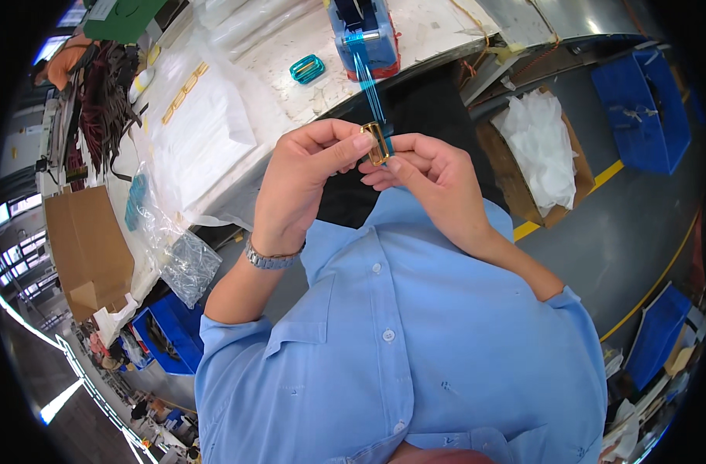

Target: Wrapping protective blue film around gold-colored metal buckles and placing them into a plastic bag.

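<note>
A gold rectangular slide buckle (377,145) is held in front of my chest, upright between my two hands. My left hand (306,170) pinches its left side between thumb and fingers. On the other side, my right hand (442,182) grips the buckle's lower right edge, with its thumb across the front. A strip of shiny blue film tape (367,81) stretches from the blue tape dispenser (341,39) at the table edge down to the buckle. Whether the strip is stuck to the buckle is hidden by my fingers. Another buckle (307,69), covered in blue film, lies left of the dispenser.
Several gold buckles (185,93) lie in a row on white sheeting (213,127) on the table (415,31). A clear plastic bag (186,267) hangs over the edge. An open carton (90,247) stands left, a box of white wrapping (540,147) and a blue bin (643,116) right.
</note>
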Demonstrator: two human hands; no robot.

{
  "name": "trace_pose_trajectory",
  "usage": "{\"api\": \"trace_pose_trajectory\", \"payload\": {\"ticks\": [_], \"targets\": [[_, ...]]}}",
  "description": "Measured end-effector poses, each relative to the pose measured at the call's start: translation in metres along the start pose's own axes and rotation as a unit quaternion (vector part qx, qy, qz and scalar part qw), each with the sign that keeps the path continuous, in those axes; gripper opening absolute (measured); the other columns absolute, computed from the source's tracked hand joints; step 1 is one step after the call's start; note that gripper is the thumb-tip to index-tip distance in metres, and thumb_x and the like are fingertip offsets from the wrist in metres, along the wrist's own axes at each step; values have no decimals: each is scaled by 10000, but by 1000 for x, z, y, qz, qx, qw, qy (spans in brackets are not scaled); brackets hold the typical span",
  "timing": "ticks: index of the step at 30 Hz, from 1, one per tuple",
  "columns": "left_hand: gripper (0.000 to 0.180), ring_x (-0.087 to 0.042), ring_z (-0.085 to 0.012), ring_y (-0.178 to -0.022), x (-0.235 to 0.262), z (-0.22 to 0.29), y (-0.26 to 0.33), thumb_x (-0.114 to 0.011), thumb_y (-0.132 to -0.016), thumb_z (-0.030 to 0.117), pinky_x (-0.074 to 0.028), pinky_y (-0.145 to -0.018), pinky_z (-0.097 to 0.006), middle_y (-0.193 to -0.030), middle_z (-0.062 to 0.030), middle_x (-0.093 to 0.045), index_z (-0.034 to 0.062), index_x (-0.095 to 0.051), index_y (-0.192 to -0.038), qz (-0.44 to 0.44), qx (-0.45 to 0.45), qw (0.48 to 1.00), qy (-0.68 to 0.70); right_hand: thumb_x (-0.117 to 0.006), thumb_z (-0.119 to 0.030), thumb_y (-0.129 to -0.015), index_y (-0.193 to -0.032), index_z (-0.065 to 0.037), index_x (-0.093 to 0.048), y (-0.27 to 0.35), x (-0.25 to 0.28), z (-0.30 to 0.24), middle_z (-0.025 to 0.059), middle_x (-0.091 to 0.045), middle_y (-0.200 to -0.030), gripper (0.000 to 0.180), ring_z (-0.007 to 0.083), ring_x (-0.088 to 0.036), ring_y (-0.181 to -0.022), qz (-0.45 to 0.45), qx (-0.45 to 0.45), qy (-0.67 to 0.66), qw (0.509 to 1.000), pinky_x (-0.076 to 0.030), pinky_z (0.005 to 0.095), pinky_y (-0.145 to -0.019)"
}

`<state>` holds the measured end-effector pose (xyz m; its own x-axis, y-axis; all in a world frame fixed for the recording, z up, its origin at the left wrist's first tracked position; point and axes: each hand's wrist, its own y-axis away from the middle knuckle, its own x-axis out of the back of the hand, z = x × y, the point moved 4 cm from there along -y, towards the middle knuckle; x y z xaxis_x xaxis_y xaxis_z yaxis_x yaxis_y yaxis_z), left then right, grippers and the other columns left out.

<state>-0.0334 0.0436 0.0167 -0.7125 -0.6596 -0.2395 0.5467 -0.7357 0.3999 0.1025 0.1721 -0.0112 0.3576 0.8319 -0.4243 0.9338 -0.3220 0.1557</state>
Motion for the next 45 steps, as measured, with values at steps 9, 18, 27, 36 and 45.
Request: {"api": "trace_pose_trajectory", "payload": {"ticks": [9,18,27,36,45], "targets": [[182,-658,-78,-857,-7,2,-3,-806,-980,161,-530,-806,-242,-937,-31,-755,-4,-765,-1044,-4,4,1000,-26,-556,-19,-1086,-1318,107,-653,2,3,1,175,-797,-1079,281,201,-782,-982,5,17,45,999,-631,315,-888],[180,-660,-86,-833,-10,-3,-8,-796,-987,155,-535,-786,-243,-922,-38,-750,-8,-761,-1053,4,-4,1000,-22,-659,-43,-1051,-1281,122,-651,0,3,3,186,-796,-1084,283,188,-783,-985,19,1,-2,1000,-636,298,-864],[165,-663,-80,-822,-13,-6,-11,-788,-989,143,-536,-771,-240,-909,-30,-739,-10,-752,-1040,-11,-13,1000,-19,-774,-89,-997,-1243,109,-708,-6,6,5,161,-807,-1051,322,175,-790,-920,40,-26,-15,999,-641,279,-801],[197,-665,-58,-857,-4,-13,-11,-736,-1031,164,-530,-774,-223,-962,-7,-746,-10,-755,-1122,-3,-84,994,-69,-754,-68,-1006,-1317,116,-678,-6,10,3,165,-801,-1082,370,189,-789,-973,43,-23,-23,999,-649,291,-819],[211,-676,-61,-867,-13,-38,-21,-723,-1029,133,-542,-781,-224,-1014,-34,-780,-18,-775,-1168,12,-49,999,18,-705,-83,-1029,-1347,112,-658,-2,8,1,215,-779,-1140,377,260,-786,-1018,27,-52,-36,998,-648,371,-912]]}}
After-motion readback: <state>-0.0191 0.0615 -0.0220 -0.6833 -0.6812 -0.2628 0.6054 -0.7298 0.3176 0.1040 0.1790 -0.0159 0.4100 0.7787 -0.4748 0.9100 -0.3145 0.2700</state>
